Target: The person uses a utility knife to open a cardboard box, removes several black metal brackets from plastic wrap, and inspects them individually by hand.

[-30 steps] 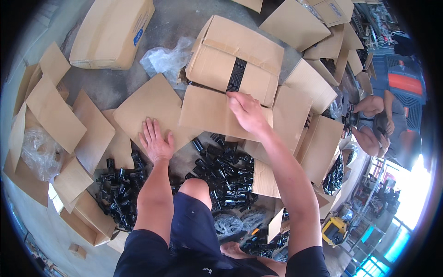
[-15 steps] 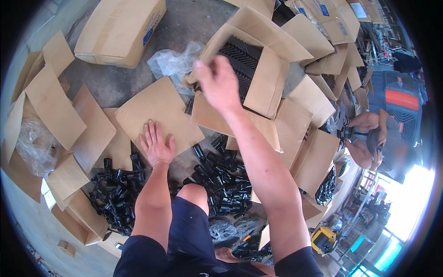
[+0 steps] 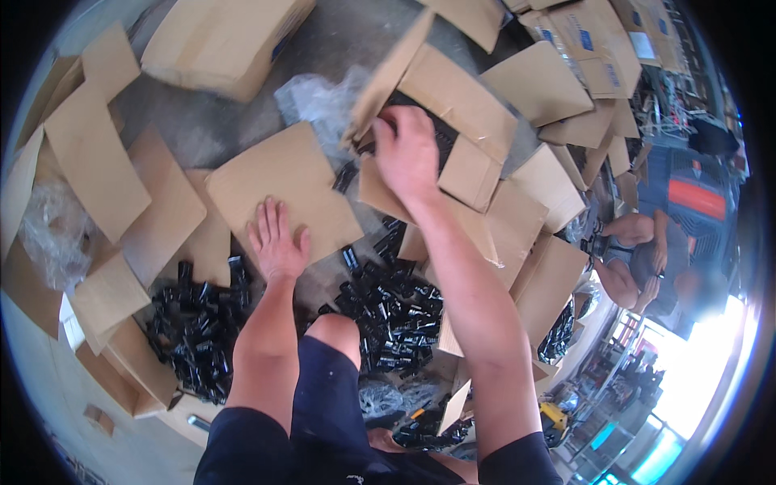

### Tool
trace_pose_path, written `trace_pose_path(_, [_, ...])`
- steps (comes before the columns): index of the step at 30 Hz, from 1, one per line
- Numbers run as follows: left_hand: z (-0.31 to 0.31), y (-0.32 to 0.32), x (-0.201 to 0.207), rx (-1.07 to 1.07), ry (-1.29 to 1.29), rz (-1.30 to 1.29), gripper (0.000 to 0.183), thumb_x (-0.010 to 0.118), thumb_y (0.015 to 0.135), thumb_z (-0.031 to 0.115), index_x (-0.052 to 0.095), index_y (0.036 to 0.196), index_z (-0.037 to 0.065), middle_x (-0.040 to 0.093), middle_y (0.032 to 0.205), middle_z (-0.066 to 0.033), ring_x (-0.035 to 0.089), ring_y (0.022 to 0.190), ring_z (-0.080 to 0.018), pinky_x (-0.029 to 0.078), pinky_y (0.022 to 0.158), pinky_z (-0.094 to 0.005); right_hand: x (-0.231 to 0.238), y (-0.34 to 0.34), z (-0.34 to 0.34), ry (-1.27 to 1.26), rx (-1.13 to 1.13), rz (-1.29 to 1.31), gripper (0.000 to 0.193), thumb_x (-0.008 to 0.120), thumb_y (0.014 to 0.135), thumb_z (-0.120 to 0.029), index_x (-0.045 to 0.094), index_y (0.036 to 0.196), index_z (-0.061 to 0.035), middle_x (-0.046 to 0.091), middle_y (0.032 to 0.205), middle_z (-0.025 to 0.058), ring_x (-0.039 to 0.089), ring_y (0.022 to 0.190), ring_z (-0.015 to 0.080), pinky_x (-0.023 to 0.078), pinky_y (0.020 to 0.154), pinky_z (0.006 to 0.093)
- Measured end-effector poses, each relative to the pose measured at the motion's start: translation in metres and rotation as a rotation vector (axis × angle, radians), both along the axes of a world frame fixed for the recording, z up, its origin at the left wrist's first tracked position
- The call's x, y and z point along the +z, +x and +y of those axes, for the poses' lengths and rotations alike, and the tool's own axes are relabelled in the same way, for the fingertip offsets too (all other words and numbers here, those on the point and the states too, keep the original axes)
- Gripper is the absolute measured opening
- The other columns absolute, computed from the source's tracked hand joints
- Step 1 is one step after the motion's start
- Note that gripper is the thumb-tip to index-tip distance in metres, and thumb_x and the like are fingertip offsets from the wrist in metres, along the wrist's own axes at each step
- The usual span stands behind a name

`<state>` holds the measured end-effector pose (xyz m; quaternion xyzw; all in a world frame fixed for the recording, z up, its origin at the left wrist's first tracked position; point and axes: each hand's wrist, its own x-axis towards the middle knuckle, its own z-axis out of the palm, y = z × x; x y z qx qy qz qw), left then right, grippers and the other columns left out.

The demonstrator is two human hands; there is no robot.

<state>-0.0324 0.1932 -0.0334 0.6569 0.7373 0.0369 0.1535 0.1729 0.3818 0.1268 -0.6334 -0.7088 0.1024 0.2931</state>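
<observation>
- Grey concrete floor (image 3: 202,133) stretches under everything, littered with flattened cardboard sheets and open cartons, with a closed carton (image 3: 222,40) lying at the far side.
- Near the middle stands an open cardboard box (image 3: 453,97), its flaps spread, with rows of black parts visible inside.
- The person's right hand (image 3: 408,153) reaches into the mouth of this box, fingers curled over the near edge and the black contents; whether it actually grips anything I cannot tell from here.
- The left hand (image 3: 277,242) lies flat and fully open, palm down and fingers spread, on a loose cardboard sheet (image 3: 279,182) on the floor, holding nothing.
- Just beside that sheet, toward the box, sits a crumpled clear plastic bag (image 3: 319,101).
- Small black cylindrical parts lie heaped in two piles: one pile (image 3: 194,323) left of the person's bare knee (image 3: 335,331), another pile (image 3: 396,303) right of it, below the box.
- Off to the right another person (image 3: 638,259) sits low among more cartons, well apart.
</observation>
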Motion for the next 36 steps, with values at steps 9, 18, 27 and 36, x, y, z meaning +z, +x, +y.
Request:
trace_pose_path(9, [0.001,-0.005,-0.011,0.018,-0.009,-0.001,0.080,0.056,0.093,0.050,0.033,0.160,0.013,0.018,0.172,-0.0078,0.014,0.159,-0.0273,0.008,0.127,-0.0570,-0.021,-0.070,-0.154,-0.462,0.476,-0.239,0.039,0.072,0.083,-0.014,0.064,0.120,-0.0091,0.062,0.128,0.0156,0.064,0.109,0.0347,0.057,0.086,0.0455])
trace_pose_path(18, [0.006,0.005,-0.001,-0.022,0.008,0.009,0.082,0.058,0.092,0.048,0.032,0.161,0.012,0.020,0.172,-0.0090,0.015,0.159,-0.0294,0.007,0.127,-0.0579,-0.124,-0.052,-0.087,-0.491,0.247,-0.416,0.043,0.063,0.085,-0.005,0.060,0.128,-0.0031,0.053,0.141,0.0170,0.058,0.120,0.0386,0.054,0.098,0.0475])
trace_pose_path(27, [-0.001,-0.005,-0.006,0.016,0.001,-0.015,0.079,0.062,0.091,0.043,0.036,0.158,0.010,0.025,0.170,-0.0115,0.017,0.159,-0.0299,0.010,0.126,-0.0592,0.086,-0.026,-0.136,-0.207,0.214,0.360,0.034,0.059,0.075,0.013,0.071,0.102,-0.0024,0.069,0.103,0.0162,0.067,0.094,0.0375,0.055,0.085,0.0431])
trace_pose_path(36, [0.008,-0.005,-0.004,0.026,0.018,-0.203,0.083,0.064,0.090,0.041,0.032,0.160,0.012,0.026,0.170,-0.0112,0.018,0.159,-0.0284,0.007,0.127,-0.0586,-0.014,-0.078,-0.139,-0.659,0.396,0.354,0.018,0.063,0.095,-0.006,0.068,0.111,-0.0014,0.071,0.107,0.0173,0.068,0.102,0.0378,0.054,0.090,0.0442])
